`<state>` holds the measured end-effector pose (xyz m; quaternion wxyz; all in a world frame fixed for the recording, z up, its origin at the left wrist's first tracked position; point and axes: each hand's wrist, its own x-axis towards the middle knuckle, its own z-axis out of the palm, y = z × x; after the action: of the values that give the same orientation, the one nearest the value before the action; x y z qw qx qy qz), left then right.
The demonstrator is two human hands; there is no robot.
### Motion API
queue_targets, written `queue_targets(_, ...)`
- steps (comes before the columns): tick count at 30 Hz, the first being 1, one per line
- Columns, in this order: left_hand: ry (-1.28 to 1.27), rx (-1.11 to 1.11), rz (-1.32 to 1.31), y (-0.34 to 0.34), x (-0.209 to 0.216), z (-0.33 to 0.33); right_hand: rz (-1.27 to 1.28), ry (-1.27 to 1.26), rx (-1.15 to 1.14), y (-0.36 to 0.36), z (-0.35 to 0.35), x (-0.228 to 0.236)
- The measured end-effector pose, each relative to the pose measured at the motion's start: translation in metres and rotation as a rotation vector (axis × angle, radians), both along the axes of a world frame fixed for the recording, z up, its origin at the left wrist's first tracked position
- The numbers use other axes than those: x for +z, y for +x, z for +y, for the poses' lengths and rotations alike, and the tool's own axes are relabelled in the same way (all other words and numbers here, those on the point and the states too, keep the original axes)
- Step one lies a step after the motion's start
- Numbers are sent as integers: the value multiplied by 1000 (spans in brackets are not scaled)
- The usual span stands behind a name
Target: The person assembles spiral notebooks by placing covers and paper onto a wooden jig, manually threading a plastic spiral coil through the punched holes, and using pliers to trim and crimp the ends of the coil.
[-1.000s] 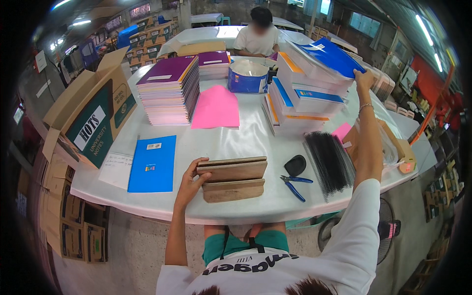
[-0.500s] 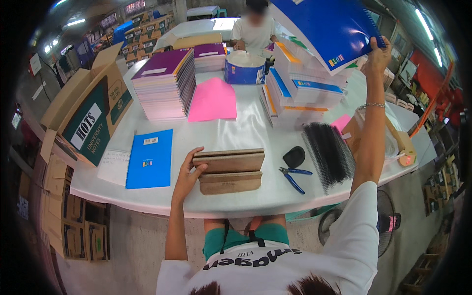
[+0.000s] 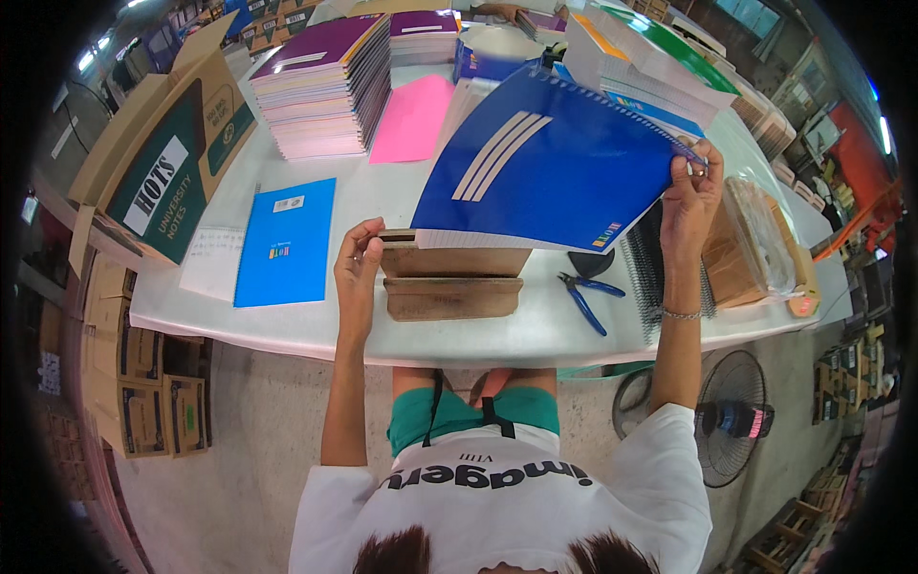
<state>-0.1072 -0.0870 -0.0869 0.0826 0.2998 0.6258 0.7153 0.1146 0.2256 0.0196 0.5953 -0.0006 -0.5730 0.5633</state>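
Blue notebook point(image 3: 545, 163) pinched at corner by right hand point(image 3: 690, 196); left hand point(image 3: 356, 263) fingers curled, gripping wooden jig point(image 3: 449, 277).

Glossy paper notebook point(image 3: 545, 163), matt wooden jig point(image 3: 451, 277)

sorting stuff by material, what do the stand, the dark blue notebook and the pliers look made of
Stand: looks like bare wood, matt brown with grain. Dark blue notebook: glossy card cover over white paper pages, judging by its sheen. Pliers: likely metal jaws with blue plastic-coated handles.
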Motion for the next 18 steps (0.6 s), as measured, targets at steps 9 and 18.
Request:
queue_targets(9,140,175,64,7,9,8,39,-98,31,3,15,-25)
queue_targets(18,24,200,539,64,65,42,32,-254,-63,-11,2,-23)
